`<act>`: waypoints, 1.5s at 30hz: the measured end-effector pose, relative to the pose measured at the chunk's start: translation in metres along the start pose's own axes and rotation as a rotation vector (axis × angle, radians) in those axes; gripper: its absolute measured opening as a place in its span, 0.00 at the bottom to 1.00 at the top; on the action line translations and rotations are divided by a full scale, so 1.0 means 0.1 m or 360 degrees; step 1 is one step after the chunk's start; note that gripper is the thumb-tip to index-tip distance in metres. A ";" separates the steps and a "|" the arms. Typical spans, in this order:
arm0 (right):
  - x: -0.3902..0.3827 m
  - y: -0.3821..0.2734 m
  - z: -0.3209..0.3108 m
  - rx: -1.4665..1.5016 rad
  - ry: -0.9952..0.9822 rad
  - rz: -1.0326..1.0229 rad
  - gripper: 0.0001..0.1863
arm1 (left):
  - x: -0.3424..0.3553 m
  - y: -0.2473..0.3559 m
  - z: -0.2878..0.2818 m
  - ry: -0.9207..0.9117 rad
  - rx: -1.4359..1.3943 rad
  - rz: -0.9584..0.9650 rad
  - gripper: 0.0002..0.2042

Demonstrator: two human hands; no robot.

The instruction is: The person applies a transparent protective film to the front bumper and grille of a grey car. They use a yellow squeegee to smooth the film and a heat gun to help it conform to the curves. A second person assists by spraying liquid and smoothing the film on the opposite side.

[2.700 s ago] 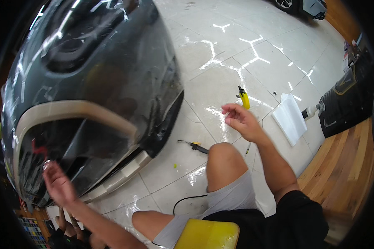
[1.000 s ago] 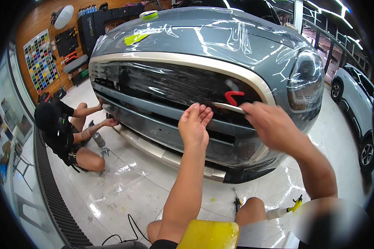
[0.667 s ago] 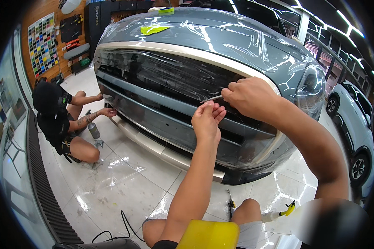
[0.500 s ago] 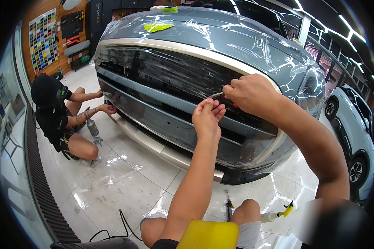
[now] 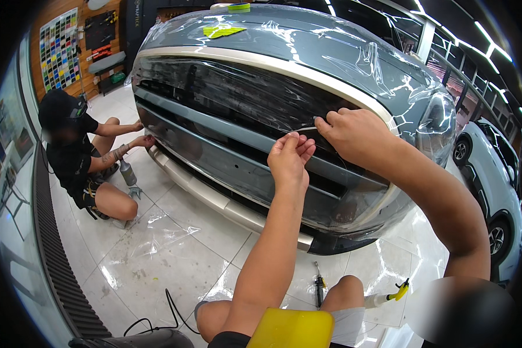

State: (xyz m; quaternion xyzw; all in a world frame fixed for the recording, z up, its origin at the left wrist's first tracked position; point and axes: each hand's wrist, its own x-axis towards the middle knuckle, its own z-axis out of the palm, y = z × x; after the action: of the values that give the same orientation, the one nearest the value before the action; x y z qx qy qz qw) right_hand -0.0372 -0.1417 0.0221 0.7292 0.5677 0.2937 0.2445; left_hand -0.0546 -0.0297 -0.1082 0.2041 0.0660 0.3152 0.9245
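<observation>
A bare left hand (image 5: 288, 161) and right hand (image 5: 356, 134) close together, a thin pale strip (image 5: 305, 129) between them.
The strip is at the centre of the frame, before a glossy black grille (image 5: 232, 87) on a grey car front (image 5: 211, 158) covered in clear film (image 5: 370, 65). The right hand is closed on its upper end; the left hand's thumb and fingertips bunch at the lower end, though whether they clamp it cannot be told. A person (image 5: 69, 153) in black clothes is low down at the left of the frame.
</observation>
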 end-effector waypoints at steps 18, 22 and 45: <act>0.14 -0.14 -0.03 -0.0037 -0.0214 0.0034 0.14 | -0.01 -0.03 -0.05 0.0022 -0.0022 0.0077 0.04; -0.01 -0.09 0.04 -0.0053 -0.0116 0.0060 0.15 | -0.03 -0.04 -0.04 0.0009 0.0023 0.0050 0.06; -0.78 -0.09 0.30 0.0161 0.0126 0.0351 0.24 | -0.15 -0.08 -0.06 -0.0122 -0.0221 0.0103 0.03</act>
State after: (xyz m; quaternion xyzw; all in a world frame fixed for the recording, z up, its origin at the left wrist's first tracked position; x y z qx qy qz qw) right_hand -0.0364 -0.2161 -0.0166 0.7863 0.5075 0.3183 0.1511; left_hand -0.0636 -0.0430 -0.1171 0.1535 0.0020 0.3406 0.9276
